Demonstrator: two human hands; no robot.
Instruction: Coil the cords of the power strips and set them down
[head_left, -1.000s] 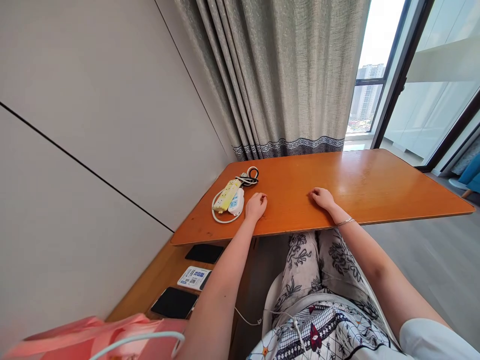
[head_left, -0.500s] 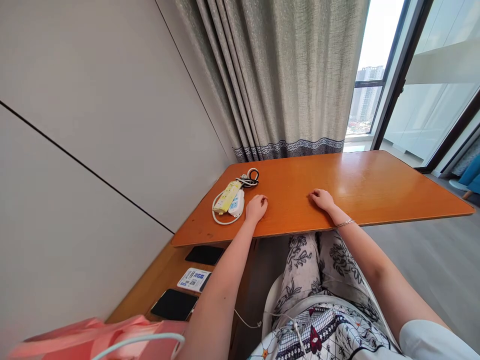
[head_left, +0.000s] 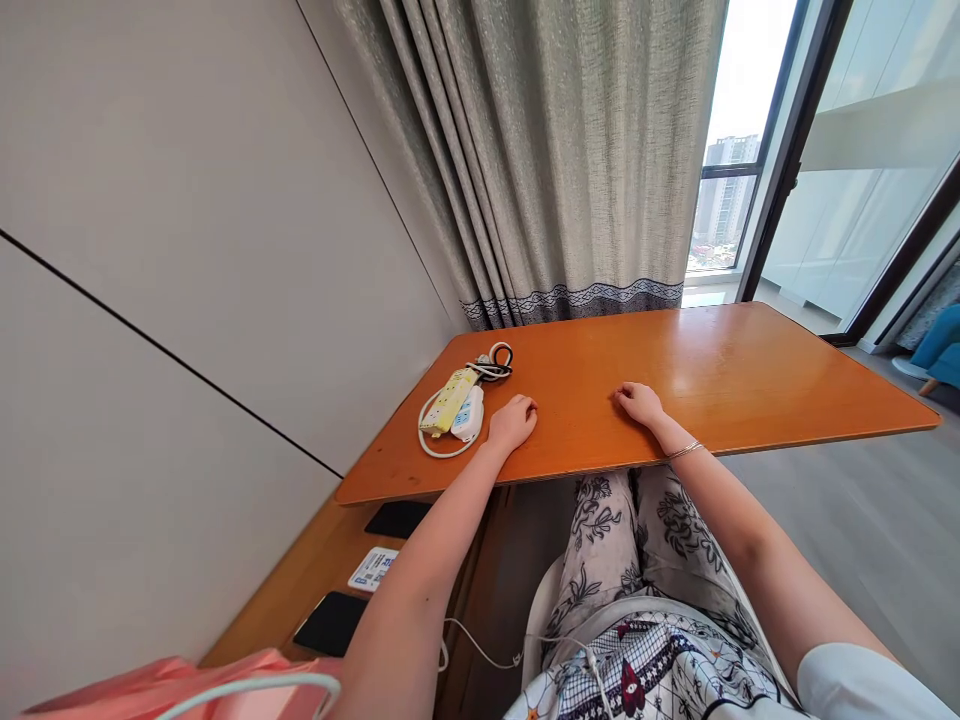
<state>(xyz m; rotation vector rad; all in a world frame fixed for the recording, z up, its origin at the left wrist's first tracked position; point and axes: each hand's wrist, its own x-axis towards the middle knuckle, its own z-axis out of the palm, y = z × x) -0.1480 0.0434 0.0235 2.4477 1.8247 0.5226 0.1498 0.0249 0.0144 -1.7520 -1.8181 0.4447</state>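
My left hand [head_left: 514,422] rests on the orange-brown tabletop [head_left: 585,370] with its fingers curled in, and I see nothing in it. Just left of it, and apart from it, lie a yellow power strip [head_left: 450,400] and a white power strip [head_left: 468,415] with blue socket faces. Their white and black cords [head_left: 495,362] are bundled at the far end, and a white cord loops round the left side. Farther right, my right hand [head_left: 639,402] lies on the table, fingers also loosely closed, holding nothing visible. A thin bracelet [head_left: 685,450] circles that wrist.
A lower wooden surface [head_left: 277,580] on the left carries dark flat devices [head_left: 330,625] and a printed white card [head_left: 371,569]. A pink bag [head_left: 247,680] is at bottom left. A wall, a grey curtain [head_left: 570,150] and a window surround the table. A white cable [head_left: 480,650] hangs near my lap.
The view has shifted slightly. My left hand has turned a little and its forearm now covers more of the card and the devices. The right hand stays resting on the table.
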